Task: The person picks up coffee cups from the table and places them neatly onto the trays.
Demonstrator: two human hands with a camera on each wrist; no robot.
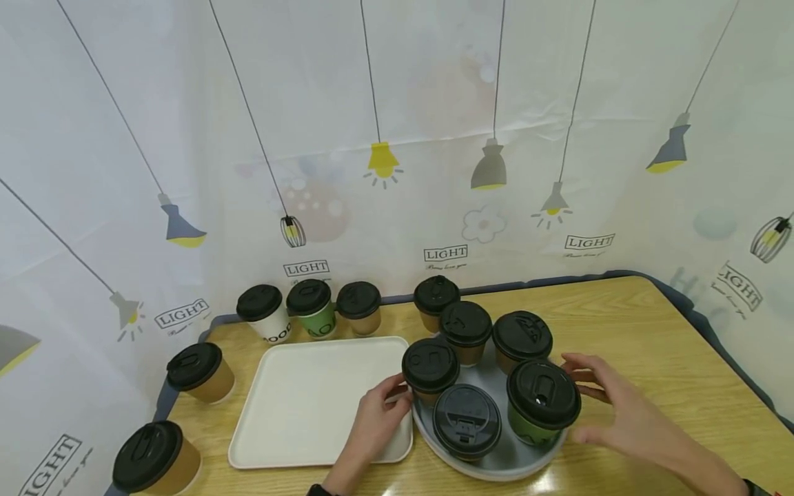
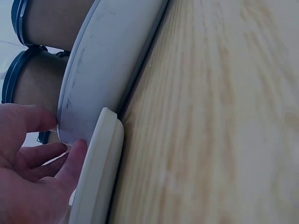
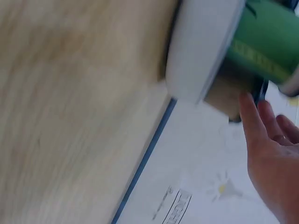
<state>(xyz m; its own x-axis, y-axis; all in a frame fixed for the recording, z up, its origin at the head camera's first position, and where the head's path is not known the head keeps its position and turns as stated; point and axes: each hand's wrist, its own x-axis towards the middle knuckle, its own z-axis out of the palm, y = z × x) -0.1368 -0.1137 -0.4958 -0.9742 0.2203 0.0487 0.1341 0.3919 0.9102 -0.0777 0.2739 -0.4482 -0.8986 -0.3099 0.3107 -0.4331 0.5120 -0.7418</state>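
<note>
A round grey tray (image 1: 418, 420) bears several black-lidded paper cups. My left hand (image 1: 380, 417) is at its left edge, beside a brown cup (image 1: 429, 372). In the left wrist view, fingertips (image 2: 79, 151) lie right at the side of the tray (image 2: 100, 65), close to the white tray's rim (image 2: 100, 163). My right hand (image 1: 611, 406) is spread at the tray's right side, its fingers near a green cup (image 1: 527, 428) with a black lid. Nothing lies between the right thumb and fingers. In the right wrist view, the fingers (image 3: 254, 121) extend beside the green cup (image 3: 266, 39).
A white rectangular tray (image 1: 310, 406) lies left of the round one. Behind it stand a white cup (image 1: 273, 327), a green cup (image 1: 319, 324) and a brown cup (image 1: 364, 322). Two more brown cups (image 1: 214, 382) stand at the left edge. A printed curtain (image 1: 397, 207) borders the wooden table (image 1: 620, 310).
</note>
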